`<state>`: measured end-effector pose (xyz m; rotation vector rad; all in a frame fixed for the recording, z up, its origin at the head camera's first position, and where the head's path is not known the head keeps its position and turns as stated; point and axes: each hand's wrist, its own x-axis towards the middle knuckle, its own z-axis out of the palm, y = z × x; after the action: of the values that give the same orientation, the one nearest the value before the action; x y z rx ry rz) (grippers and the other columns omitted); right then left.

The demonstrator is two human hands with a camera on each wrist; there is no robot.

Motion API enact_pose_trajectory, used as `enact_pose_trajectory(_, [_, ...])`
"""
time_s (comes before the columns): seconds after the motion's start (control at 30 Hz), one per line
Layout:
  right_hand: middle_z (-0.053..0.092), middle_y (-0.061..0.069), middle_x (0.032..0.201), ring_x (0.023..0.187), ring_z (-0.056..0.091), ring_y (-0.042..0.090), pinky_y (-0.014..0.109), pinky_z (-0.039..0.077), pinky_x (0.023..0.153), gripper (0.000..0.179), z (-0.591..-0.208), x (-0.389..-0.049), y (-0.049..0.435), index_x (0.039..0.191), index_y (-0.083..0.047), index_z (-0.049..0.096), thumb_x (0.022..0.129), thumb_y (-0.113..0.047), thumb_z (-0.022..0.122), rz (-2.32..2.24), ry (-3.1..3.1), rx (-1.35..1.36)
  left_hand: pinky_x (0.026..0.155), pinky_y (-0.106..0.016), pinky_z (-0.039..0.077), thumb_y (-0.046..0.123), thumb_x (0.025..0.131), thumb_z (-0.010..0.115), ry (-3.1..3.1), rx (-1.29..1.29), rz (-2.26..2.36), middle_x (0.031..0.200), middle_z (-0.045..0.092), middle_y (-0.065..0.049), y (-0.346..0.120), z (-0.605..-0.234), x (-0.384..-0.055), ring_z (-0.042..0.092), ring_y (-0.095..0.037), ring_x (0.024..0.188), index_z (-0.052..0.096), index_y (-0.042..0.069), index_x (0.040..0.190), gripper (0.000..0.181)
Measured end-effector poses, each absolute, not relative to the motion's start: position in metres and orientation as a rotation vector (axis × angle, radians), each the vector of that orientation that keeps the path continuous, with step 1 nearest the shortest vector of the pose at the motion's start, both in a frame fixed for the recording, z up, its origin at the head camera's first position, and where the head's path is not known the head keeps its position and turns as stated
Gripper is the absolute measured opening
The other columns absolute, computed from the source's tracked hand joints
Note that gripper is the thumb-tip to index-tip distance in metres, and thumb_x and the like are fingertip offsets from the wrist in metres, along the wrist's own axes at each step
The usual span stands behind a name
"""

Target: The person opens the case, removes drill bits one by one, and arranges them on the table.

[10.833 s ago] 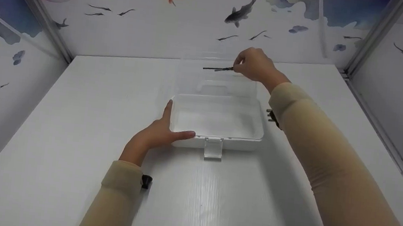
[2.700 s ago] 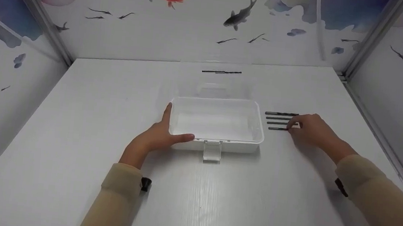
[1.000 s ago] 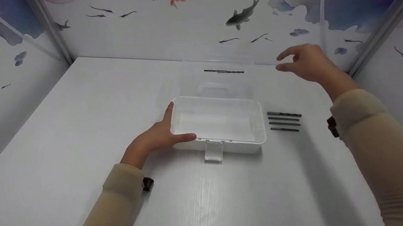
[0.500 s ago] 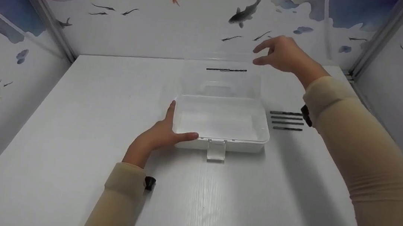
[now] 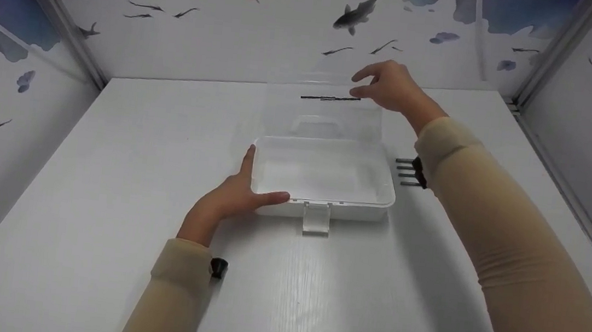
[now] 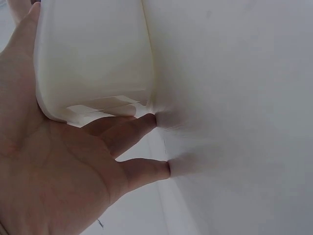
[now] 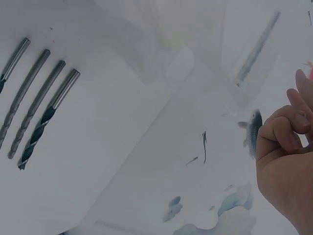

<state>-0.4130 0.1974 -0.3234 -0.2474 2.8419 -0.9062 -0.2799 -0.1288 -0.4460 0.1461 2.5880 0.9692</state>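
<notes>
My left hand (image 5: 229,195) rests at the left front corner of a translucent plastic box (image 5: 323,171). Its thumb lies straight along the front rim and its index finger along the left side; in the left wrist view its other fingers (image 6: 142,169) reach the table under the box's end. The lid (image 5: 279,112) is swung back. Across the lid lie thin dark drill bits (image 5: 330,98), overlapping lengthwise. My right hand (image 5: 390,85) hovers at their right end, thumb and index finger parted, with nothing between them.
Several more drill bits (image 5: 406,168) lie in a row right of the box, partly behind my right sleeve (image 5: 488,224); the right wrist view shows their twisted ends (image 7: 32,142). A clear latch (image 5: 316,220) hangs at the box's front. Fish-patterned panels (image 5: 299,34) enclose the white table (image 5: 125,170).
Earlier my right hand pinched the dark bits at the lid, then touched the nearest bit in the row. It has since lifted away and moved left over the lid. My left hand stays put.
</notes>
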Motion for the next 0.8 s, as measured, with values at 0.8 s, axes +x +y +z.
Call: enact_pose_trajectory(0.8, [0.058,0.015,0.152,0.138,0.055,0.032,0.052,0.048,0.116,0.048,-0.344,-0.420,0.188,0.151,-0.019,0.062,0.105,-0.032,0.069,-0.800,2.847,-0.189,0.130,-0.057,0.031,0.087,0.073,0.076,2.573,0.130,0.994,0.176,0.024,-0.022,-0.129,-0.447,-0.281,0.033,-0.037,0.162,-0.023,0.033,0.168,0.147])
